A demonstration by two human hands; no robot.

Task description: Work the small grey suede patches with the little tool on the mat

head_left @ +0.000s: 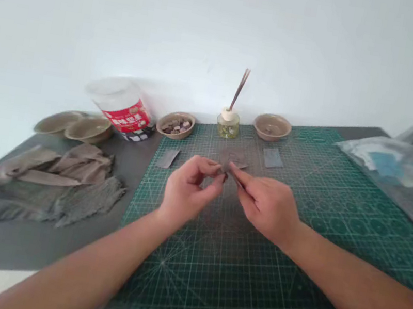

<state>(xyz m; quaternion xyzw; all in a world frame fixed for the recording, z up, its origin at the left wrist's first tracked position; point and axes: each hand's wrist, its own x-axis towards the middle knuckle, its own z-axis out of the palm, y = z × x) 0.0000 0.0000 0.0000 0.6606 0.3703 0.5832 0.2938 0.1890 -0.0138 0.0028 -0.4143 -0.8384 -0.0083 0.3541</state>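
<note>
White wall backs a dark bench (31,247) under a green cutting mat (349,240), with rumpled grey-brown cloth (56,185), a red-labelled plastic tub (122,104), a bowl of small tiles (175,124), a glass jar with sticks (228,125) and a clear plastic bag (391,173) off to the sides and behind. Left hand (189,188) and right hand (266,208) pinch a small dark piece (225,174) between their fingertips just above the mat, hiding most of it, so its shape is hard to make out. Open mat stretches toward the near edge and the right.
</note>
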